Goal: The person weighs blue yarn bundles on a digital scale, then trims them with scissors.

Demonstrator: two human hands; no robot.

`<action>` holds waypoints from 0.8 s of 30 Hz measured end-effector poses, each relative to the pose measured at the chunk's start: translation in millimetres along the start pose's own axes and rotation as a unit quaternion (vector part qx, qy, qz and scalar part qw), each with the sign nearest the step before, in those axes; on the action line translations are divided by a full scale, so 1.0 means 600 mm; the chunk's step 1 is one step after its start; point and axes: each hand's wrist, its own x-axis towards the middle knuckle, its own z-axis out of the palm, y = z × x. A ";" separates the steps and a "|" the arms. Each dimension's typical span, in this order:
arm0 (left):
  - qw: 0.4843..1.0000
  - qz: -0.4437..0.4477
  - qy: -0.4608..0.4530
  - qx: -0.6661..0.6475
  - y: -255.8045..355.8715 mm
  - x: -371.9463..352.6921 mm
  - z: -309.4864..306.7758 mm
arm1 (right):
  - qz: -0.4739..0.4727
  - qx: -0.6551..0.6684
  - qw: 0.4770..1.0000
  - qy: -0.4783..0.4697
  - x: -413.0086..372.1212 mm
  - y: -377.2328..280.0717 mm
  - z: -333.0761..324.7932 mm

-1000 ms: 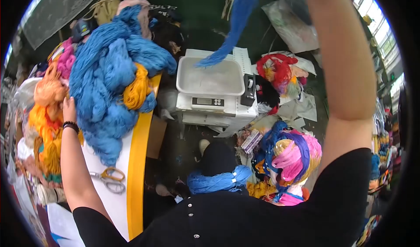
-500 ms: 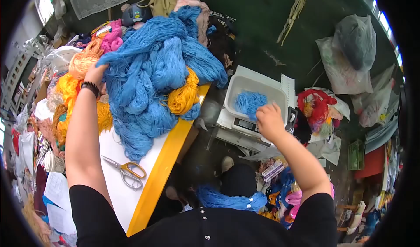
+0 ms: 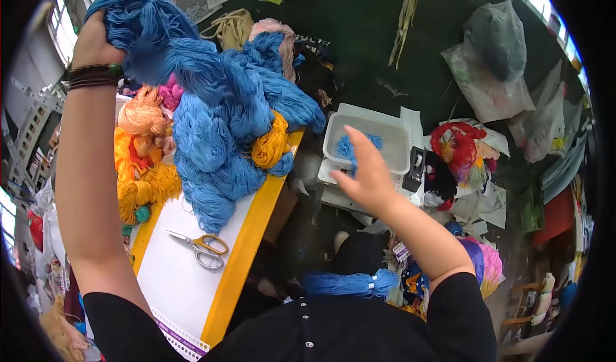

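Raised at the upper left, my left hand (image 3: 96, 44) grips a thick hank of blue yarn (image 3: 151, 25), lifted over the pile. More blue yarn (image 3: 205, 134) is heaped on the white table (image 3: 186, 275), beside a yellow-orange bundle (image 3: 271, 141). My right hand (image 3: 367, 179) is spread, palm partly turned, in front of a pale plastic tub (image 3: 394, 143) on a scale. Loose blue yarn (image 3: 350, 145) lies in the tub, partly hidden by my right hand. Scissors (image 3: 204, 246) with orange and grey handles rest on the table.
Peach yarn (image 3: 142, 113) lies left of the blue pile. Right of the tub are a tape dispenser (image 3: 416, 169) and red netting (image 3: 457, 147). A tied blue hank (image 3: 350, 284) is near my lap. Plastic bags (image 3: 491, 60) hang at the upper right.
My left hand has risen, lifting blue yarn off the pile. My right hand has moved slightly left and opened its fingers. The whole view has shifted a little.
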 end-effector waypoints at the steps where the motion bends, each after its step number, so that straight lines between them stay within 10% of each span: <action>1: 1.000 -0.011 0.019 -0.022 0.017 -0.025 0.014 | -0.011 0.017 1.000 0.002 0.008 -0.034 0.005; 3: 0.997 -0.051 -0.008 -0.054 0.034 -0.014 -0.015 | -0.045 0.069 0.997 0.011 0.013 -0.098 0.036; 5: 0.905 -0.115 -0.394 -0.114 0.025 -0.043 -0.062 | -0.045 0.122 0.991 0.025 0.008 -0.173 0.056; 9: 0.905 -0.213 -0.338 -0.148 0.012 -0.162 -0.069 | 0.024 0.278 0.960 0.034 -0.012 -0.240 0.069; 14: 0.882 -0.331 -0.285 -0.174 -0.015 -0.300 -0.116 | 0.172 0.665 0.665 -0.292 -0.051 -0.258 0.008; 18: 0.890 -0.361 -0.215 -0.178 -0.045 -0.353 -0.181 | 0.177 0.673 0.600 -0.395 -0.091 -0.266 -0.036; 22: 0.910 -0.360 -0.175 -0.105 -0.095 -0.422 -0.221 | 0.143 0.497 0.820 -0.248 -0.066 -0.321 -0.114; 24: 0.906 -0.287 -0.180 0.255 -0.121 -0.472 -0.226 | 0.044 0.357 0.918 -0.166 -0.034 -0.337 -0.136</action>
